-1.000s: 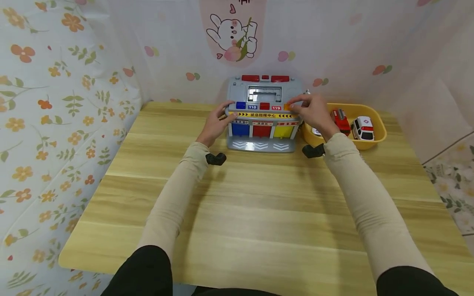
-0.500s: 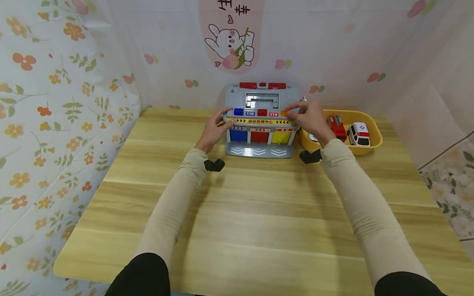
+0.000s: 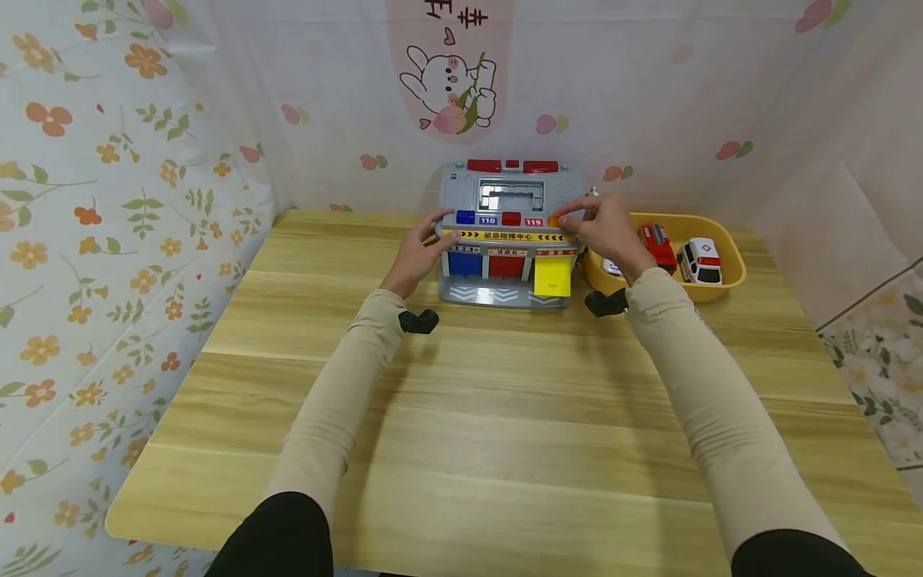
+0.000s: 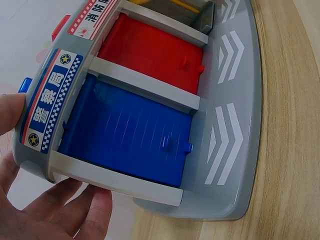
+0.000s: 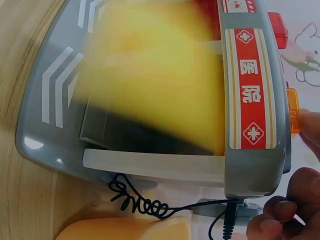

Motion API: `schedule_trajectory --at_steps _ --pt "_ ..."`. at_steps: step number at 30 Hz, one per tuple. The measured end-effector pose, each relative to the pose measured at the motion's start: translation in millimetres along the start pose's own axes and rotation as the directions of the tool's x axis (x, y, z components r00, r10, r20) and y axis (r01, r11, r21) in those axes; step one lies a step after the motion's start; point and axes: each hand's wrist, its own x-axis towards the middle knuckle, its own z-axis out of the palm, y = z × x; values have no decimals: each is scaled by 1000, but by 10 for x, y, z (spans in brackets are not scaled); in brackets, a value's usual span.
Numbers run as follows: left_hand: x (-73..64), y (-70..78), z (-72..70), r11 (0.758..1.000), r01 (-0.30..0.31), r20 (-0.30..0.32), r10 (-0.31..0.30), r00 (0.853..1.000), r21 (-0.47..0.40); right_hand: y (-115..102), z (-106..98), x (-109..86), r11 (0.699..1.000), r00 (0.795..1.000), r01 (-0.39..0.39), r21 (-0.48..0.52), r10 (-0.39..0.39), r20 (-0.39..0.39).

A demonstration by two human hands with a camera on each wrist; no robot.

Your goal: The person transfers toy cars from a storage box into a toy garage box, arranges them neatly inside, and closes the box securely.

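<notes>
Toy rescue station (image 3: 509,232) upright, long axis left-right, doors facing person. Left hand (image 3: 416,252) fingers relaxed, cupping left end. Right hand (image 3: 608,232) fingertip on orange button (image 3: 554,220); yellow door (image 3: 551,276) swung open.

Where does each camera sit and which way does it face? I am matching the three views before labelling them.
Head: above the table, looking forward and down at the toy garage; both sleeved arms, left hand and right hand show.
Left wrist: low beside the garage, facing its blue door; fingertips show.
Right wrist: low at the other side, facing the blurred yellow door; fingertips show.
Shared: all three show the garage.
</notes>
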Motion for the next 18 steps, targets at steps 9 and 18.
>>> schedule_trajectory --at_steps 9,18 --pt "-17 10 6 1000 -2 4 2 1000 0 7 1 -4 1000 1000 3 1 -3 -5" --pt "-9 17 12 1000 9 6 -9 1000 -5 14 -6 0 1000 1000 2 -2 -2 0"
